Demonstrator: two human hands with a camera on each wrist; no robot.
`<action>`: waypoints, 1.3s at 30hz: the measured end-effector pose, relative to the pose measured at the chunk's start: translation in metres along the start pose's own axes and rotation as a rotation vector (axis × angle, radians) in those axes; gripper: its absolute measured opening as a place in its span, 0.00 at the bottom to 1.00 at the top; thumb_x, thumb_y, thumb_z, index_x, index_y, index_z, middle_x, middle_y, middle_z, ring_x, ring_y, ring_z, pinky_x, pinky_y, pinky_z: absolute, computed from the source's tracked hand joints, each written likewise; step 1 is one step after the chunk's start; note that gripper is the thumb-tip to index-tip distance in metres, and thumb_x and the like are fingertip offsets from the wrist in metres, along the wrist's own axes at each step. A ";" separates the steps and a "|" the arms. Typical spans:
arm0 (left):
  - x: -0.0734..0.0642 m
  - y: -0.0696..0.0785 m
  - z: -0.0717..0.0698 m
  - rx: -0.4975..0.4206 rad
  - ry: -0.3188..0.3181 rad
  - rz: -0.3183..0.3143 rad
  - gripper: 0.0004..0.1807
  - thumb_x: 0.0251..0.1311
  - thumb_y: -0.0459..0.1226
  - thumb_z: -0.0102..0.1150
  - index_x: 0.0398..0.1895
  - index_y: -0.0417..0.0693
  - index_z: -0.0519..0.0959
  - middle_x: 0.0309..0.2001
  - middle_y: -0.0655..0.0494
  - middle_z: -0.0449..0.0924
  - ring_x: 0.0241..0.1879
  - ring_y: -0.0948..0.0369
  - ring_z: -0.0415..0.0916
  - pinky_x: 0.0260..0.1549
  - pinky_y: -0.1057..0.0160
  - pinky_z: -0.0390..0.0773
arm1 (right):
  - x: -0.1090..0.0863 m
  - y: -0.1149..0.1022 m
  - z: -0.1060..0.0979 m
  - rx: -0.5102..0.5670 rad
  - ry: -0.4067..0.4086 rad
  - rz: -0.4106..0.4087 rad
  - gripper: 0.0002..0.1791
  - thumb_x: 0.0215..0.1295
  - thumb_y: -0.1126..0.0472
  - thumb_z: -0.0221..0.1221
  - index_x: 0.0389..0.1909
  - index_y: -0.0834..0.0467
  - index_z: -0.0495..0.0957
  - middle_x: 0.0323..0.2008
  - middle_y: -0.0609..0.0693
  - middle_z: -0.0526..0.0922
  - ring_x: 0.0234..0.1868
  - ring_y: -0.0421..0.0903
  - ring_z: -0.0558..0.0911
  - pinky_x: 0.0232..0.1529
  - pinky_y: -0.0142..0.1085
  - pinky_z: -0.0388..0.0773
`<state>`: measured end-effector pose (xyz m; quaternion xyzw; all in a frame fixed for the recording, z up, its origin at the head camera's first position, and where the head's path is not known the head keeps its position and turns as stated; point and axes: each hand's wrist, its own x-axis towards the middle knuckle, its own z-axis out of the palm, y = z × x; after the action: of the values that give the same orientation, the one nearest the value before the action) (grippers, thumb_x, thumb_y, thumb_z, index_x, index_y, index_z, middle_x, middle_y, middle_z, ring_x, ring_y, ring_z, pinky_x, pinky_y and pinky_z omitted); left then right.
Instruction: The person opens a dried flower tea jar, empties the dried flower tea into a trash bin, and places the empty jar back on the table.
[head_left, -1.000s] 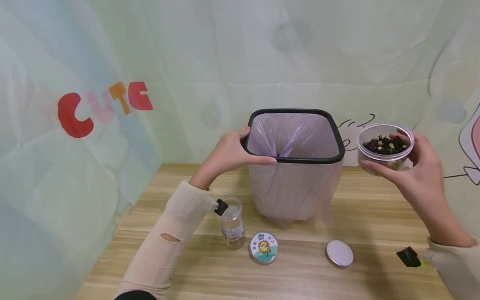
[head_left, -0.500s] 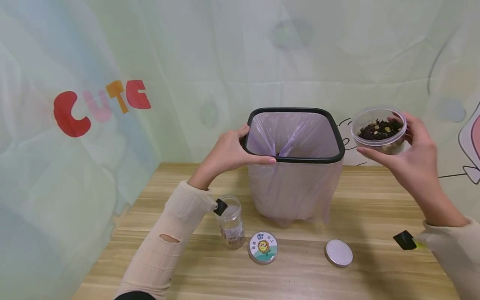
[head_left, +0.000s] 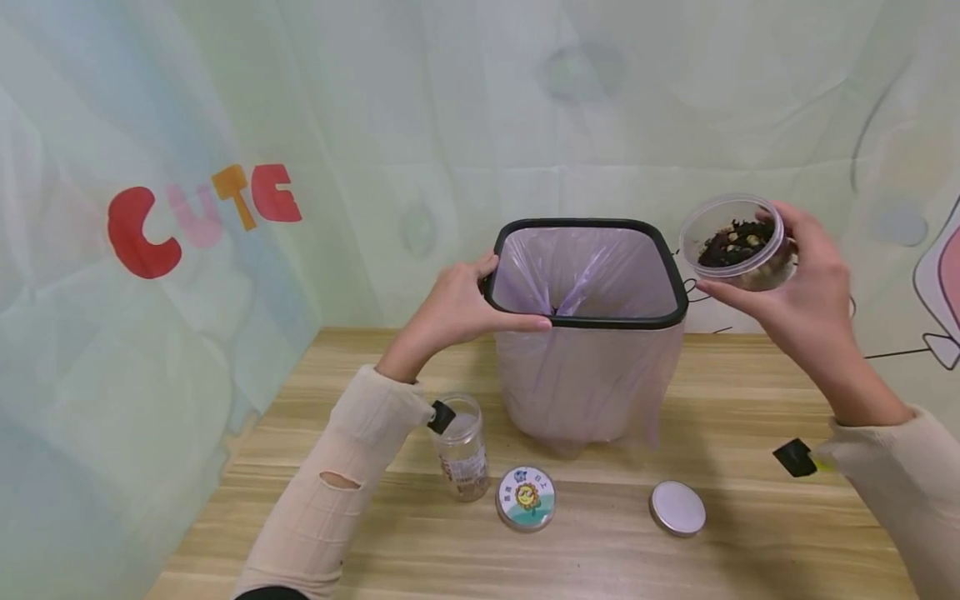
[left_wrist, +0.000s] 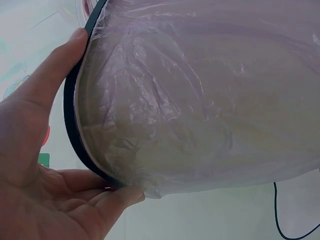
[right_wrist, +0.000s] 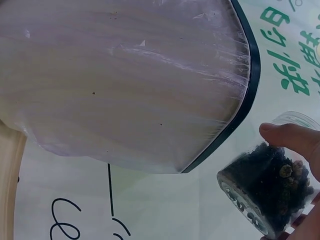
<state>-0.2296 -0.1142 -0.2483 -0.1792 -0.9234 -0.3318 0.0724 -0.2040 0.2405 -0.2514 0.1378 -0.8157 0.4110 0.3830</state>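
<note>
A trash bin with a black rim and a pale purple plastic liner stands on the table. My left hand grips the rim's left corner, thumb along the front edge. In the left wrist view the thumb and fingers lie around the rim. To the right of the bin, my right hand holds up a clear plastic jar without a lid, tilted toward the bin. Dark dried tea leaves with pale bits lie inside it. The jar is level with the bin's rim, just beside its right edge.
A clear jar with a label stands on the wooden table, left of the bin. In front lie a round lid with a sunflower picture and a plain white lid. A printed curtain hangs behind.
My right hand has moved left and up with the jar, bringing it close to the bin's right edge and tilting it more. The left hand stays on the rim.
</note>
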 end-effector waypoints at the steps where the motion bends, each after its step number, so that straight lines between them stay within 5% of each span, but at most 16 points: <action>1: 0.000 0.000 0.000 -0.002 0.000 -0.003 0.69 0.31 0.67 0.77 0.74 0.38 0.61 0.73 0.46 0.60 0.71 0.58 0.59 0.63 0.59 0.68 | 0.001 -0.001 0.001 0.000 -0.002 -0.005 0.53 0.33 0.72 0.81 0.67 0.50 0.72 0.56 0.44 0.75 0.55 0.35 0.69 0.53 0.26 0.61; 6: -0.001 0.000 0.000 -0.011 0.000 -0.002 0.69 0.31 0.67 0.77 0.74 0.39 0.61 0.73 0.47 0.61 0.70 0.59 0.60 0.62 0.58 0.69 | 0.008 -0.001 0.006 -0.023 -0.014 -0.019 0.53 0.34 0.72 0.81 0.68 0.53 0.72 0.59 0.53 0.75 0.59 0.41 0.69 0.56 0.26 0.60; 15: -0.002 -0.001 0.001 -0.015 0.019 0.052 0.61 0.32 0.66 0.78 0.70 0.42 0.69 0.60 0.48 0.78 0.58 0.61 0.72 0.55 0.58 0.74 | 0.016 -0.002 0.015 -0.016 -0.033 -0.058 0.53 0.34 0.72 0.81 0.68 0.54 0.71 0.60 0.57 0.75 0.61 0.50 0.68 0.60 0.37 0.60; 20: -0.002 -0.002 0.000 -0.006 0.015 0.035 0.65 0.32 0.66 0.78 0.72 0.40 0.66 0.68 0.46 0.69 0.65 0.59 0.67 0.59 0.58 0.72 | 0.020 -0.001 0.018 -0.019 -0.042 -0.075 0.54 0.33 0.72 0.81 0.68 0.54 0.71 0.60 0.57 0.75 0.60 0.52 0.68 0.61 0.40 0.58; 27: -0.002 -0.002 0.000 -0.002 0.025 0.043 0.64 0.31 0.66 0.77 0.72 0.41 0.67 0.63 0.48 0.75 0.62 0.60 0.70 0.57 0.58 0.72 | 0.024 -0.004 0.023 -0.040 -0.063 -0.140 0.54 0.34 0.71 0.81 0.69 0.56 0.70 0.61 0.60 0.74 0.62 0.58 0.67 0.64 0.47 0.58; 33: -0.003 -0.002 -0.001 0.002 0.015 0.024 0.66 0.32 0.67 0.77 0.74 0.40 0.63 0.71 0.47 0.64 0.69 0.58 0.63 0.62 0.58 0.70 | 0.027 -0.007 0.028 -0.068 -0.073 -0.250 0.53 0.32 0.71 0.82 0.67 0.58 0.70 0.61 0.61 0.75 0.62 0.60 0.69 0.64 0.48 0.58; 39: -0.002 -0.002 0.000 -0.013 0.022 0.043 0.63 0.31 0.67 0.77 0.72 0.43 0.67 0.66 0.50 0.73 0.64 0.60 0.69 0.58 0.59 0.72 | 0.030 -0.010 0.032 -0.079 -0.078 -0.283 0.53 0.32 0.73 0.82 0.67 0.60 0.70 0.60 0.61 0.75 0.62 0.60 0.69 0.65 0.47 0.57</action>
<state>-0.2283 -0.1162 -0.2498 -0.1959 -0.9162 -0.3381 0.0885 -0.2352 0.2125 -0.2355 0.2521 -0.8180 0.3150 0.4100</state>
